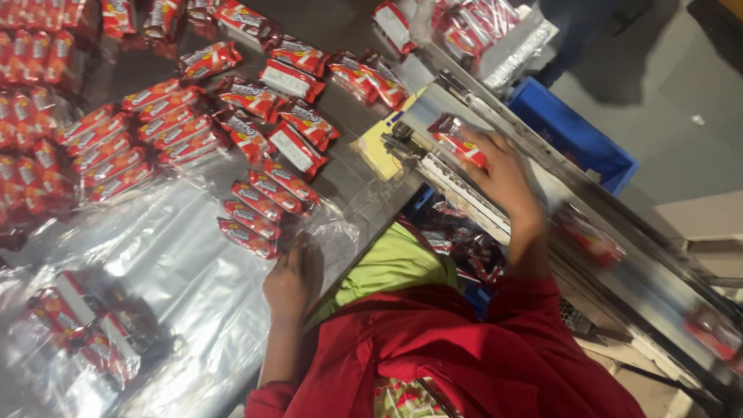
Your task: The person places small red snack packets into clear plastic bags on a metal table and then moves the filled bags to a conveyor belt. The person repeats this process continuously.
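Presently, a small red foil snack packet lies on the slanted bright metal conveyor channel at the right of the worktop, under the fingers of the right hand. That hand rests palm down on the channel with its fingers laid over the packet; whether they actually clamp it cannot be told, as the hand is blurred.

The left hand lies flat on the worktop, fingers loosely together, touching the edge of a clear plastic bag in which a short row of red packets sits side by side. It clamps nothing visible. The two hands are well apart, one to each side of the person's red sleeves and green garment.

Just beyond the bag, loose red snack packets are scattered over the grey metal worktop. Further left, bagged rows of red packets lie in stacked lines, and a wide sheet of clear plastic film covers the near part of the worktop. A sealed bundle of packets lies at the near left corner.

A yellow card lies beside the upper end of the channel. A blue plastic crate stands on the floor beyond the channel, and more red packets lie in a bin beneath it.
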